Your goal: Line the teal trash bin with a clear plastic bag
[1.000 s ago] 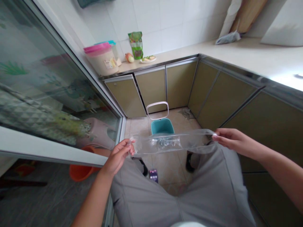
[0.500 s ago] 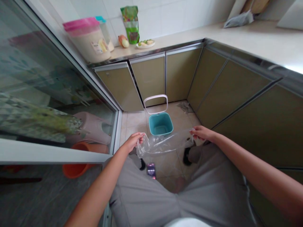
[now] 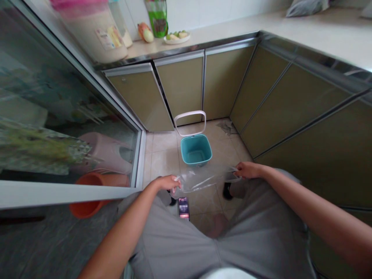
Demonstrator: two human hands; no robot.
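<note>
Hands: both low in front of the knees, each pinching one end of a clear plastic bag (image 3: 203, 179).
Left hand (image 3: 166, 182): fingers clenched on the bag's left edge, knuckles up, just above the left knee.
Right hand (image 3: 247, 170): fingertips grasping the right edge, thumb side toward the body.
Bag: stretched nearly flat between the two hands, thin and see-through, sagging a little in the middle; mouth not clearly opened as far as can be told.
Position of bag: hanging in the air over the tiled floor (image 3: 162, 153), just this side of the teal bin (image 3: 196, 149) and slightly lower in view than its rim.
Bin: small, square-mouthed, apparently bare inside, with its white hoop handle (image 3: 190, 123) raised at the back; standing near the cabinet doors (image 3: 181, 87).
Doing it well, as a judgement: best to work the two film layers apart with thumbs and forefingers, keep the pull gentle since film this thin tears or slips easily, and hold the opening level and square to the bin's mouth.
Risk, as a judgement: static cling keeping the layers stuck; one corner sliding from a pinch.
Around: sliding glass door (image 3: 72, 116) on the left, orange basin (image 3: 90, 193) behind it, small dark object (image 3: 183, 207) on the floor between the shoes.
Counter (image 3: 305, 35): jars, a green pouch and a small plate at the far end, well apart from the hands.
</note>
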